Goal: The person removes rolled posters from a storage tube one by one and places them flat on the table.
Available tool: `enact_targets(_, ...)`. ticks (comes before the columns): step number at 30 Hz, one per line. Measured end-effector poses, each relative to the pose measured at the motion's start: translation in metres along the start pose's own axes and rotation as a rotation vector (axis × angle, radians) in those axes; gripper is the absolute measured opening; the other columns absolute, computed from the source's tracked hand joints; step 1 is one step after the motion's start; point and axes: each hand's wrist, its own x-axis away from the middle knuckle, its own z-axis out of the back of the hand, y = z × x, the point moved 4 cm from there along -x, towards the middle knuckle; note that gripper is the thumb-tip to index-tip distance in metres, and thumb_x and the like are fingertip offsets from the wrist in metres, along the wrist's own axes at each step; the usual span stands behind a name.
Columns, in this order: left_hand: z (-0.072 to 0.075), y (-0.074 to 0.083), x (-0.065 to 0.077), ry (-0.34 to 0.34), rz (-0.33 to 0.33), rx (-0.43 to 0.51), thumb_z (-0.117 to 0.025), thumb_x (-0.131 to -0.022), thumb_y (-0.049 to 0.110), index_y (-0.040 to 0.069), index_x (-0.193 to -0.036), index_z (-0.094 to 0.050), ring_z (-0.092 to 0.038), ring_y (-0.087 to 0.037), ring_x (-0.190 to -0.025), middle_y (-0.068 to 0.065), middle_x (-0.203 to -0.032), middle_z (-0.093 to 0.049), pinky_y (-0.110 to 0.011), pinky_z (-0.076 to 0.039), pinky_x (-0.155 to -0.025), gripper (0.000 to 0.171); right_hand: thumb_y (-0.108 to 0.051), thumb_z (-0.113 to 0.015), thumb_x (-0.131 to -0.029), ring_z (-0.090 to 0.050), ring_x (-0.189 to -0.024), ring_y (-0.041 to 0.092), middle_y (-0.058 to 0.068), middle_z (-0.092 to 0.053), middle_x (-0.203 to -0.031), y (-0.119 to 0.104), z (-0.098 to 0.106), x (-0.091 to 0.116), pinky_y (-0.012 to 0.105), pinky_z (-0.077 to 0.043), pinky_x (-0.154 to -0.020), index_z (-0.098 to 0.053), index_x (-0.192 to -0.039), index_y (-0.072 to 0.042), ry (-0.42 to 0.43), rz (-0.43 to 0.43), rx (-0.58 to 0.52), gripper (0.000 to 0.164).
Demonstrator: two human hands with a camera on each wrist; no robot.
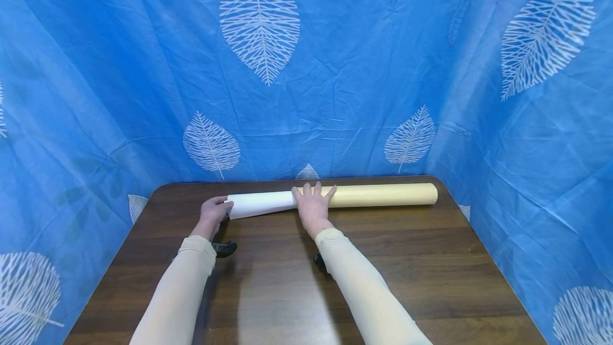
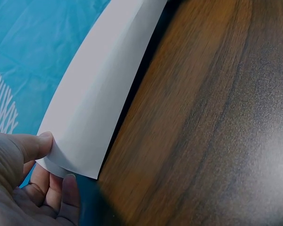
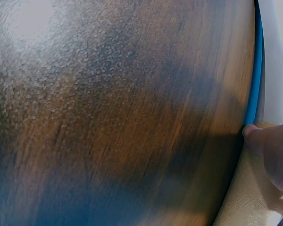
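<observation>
A long cream-yellow roll (image 1: 383,195) lies across the far part of the table. From its left end runs a white paper-like sheet (image 1: 261,204), curled into a tube shape with a loose lower edge. My left hand (image 1: 215,213) pinches the sheet's left end; in the left wrist view the thumb (image 2: 46,143) lies on top and fingers are underneath. With fingers spread, my right hand (image 1: 313,207) rests on the spot where white meets yellow. The right wrist view has its thumb (image 3: 251,131) against the roll at that seam.
The brown wood-grain table (image 1: 407,265) has rounded far corners. A blue curtain (image 1: 335,68) with white leaf prints hangs right behind it and along both sides. Black wrist-worn gear (image 1: 224,249) shows below the left hand.
</observation>
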Motion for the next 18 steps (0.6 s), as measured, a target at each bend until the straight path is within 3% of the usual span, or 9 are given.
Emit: enact_targets(18,0.0001,-0.0045,-0.0014,0.031,-0.028,0.026,-0.057,-0.104,0.014,-0.005,-0.15,-0.045,-0.044,-0.044,-0.128,-0.029,-0.153,-0.04,-0.055,-0.039,-0.112,0.051,-0.001,-0.051,-0.102,-0.039,-0.141,0.047,0.013,-0.054,-0.143,0.0004,-0.0011,0.0025,0.085,-0.016,-0.104,-0.051,-0.143,-0.032,0.07,0.005,-0.013,0.052)
